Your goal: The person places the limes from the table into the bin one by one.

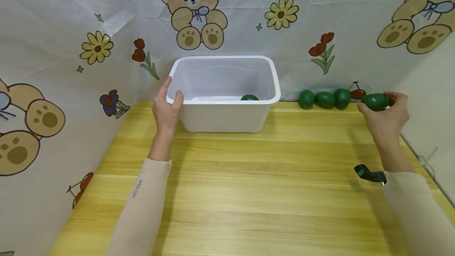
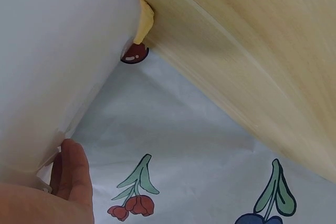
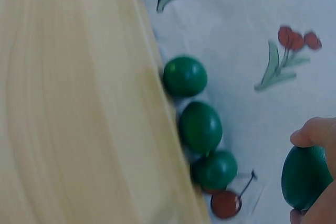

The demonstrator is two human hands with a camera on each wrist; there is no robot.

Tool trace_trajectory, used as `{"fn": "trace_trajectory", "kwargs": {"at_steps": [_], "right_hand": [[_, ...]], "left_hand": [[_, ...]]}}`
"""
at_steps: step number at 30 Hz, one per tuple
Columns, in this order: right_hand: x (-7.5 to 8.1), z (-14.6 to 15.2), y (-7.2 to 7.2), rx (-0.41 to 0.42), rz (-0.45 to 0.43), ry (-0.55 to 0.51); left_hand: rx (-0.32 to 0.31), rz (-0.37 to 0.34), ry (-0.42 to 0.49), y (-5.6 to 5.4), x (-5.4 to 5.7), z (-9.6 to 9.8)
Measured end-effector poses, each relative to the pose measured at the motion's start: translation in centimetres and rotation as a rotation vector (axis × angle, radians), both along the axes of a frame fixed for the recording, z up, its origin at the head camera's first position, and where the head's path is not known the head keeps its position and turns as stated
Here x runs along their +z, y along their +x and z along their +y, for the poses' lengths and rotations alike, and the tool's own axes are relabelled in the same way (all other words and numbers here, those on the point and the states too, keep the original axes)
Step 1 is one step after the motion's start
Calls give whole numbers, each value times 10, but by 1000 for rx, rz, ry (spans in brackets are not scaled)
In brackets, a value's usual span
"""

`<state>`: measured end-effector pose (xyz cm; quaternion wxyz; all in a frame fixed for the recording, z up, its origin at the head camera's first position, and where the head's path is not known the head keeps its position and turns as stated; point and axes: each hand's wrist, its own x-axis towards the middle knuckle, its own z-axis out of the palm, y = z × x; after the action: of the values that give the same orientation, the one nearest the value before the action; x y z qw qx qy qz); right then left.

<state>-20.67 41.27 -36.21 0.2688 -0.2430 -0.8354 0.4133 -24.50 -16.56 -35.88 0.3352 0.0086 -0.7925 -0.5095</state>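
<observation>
My left hand point(image 1: 168, 108) grips the left front corner of a white plastic bin point(image 1: 227, 117) by its rim. In the left wrist view, the fingers point(image 2: 79, 174) of that hand lie along the bin's outer wall. One dark green, egg-shaped fruit point(image 1: 250, 97) shows inside the bin, partly hidden by the front rim. Off to the right, my right hand point(image 1: 389, 115) holds another smooth green egg-shaped fruit point(image 1: 375, 102) between thumb and fingers. Left of this hand, three similar green fruits point(image 1: 325, 100) lie in a row at the table's back edge.
The wooden table point(image 1: 249, 192) spreads out in front of the bin. A white cloth point(image 1: 241, 23) printed with bears and flowers hangs behind and at the left. A black strap point(image 1: 369, 174) sticks out from the right cuff.
</observation>
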Motion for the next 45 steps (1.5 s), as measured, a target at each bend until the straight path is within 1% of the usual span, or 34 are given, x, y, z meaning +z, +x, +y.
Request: {"fn": "trace_trajectory", "kwargs": {"at_steps": [3, 7, 12, 18, 21, 24, 29, 33, 39, 42, 45], "right_hand": [[5, -15, -3, 33, 25, -9], [18, -43, -10, 96, 56, -15], [41, -89, -22, 214, 126, 33], [69, -148, -35, 331, 205, 81], [80, -172, -43, 387, 221, 92], [86, -195, -52, 426, 201, 103], [85, -226, -71, 497, 165, 140], [80, -240, -85, 544, 139, 147], [75, -244, -100, 590, 68, 160], [74, -243, -105, 623, 80, 170], [74, -242, -108, 648, 95, 142]], "left_hand": [[2, -4, -8, -1, 1, 1], [2, -8, -10, 0, 2, 1], [6, -7, 2, 1, 3, 1], [2, -3, 7, -2, 0, 1], [-1, -5, 10, -1, 0, 1], [1, -10, 14, 0, 0, 2], [9, 2, 9, 0, 0, 2], [15, 5, -5, -1, -2, 3], [32, 12, -18, -1, -3, 4], [38, 10, -10, 0, -1, 3], [38, 12, -5, 1, 0, 3]]}}
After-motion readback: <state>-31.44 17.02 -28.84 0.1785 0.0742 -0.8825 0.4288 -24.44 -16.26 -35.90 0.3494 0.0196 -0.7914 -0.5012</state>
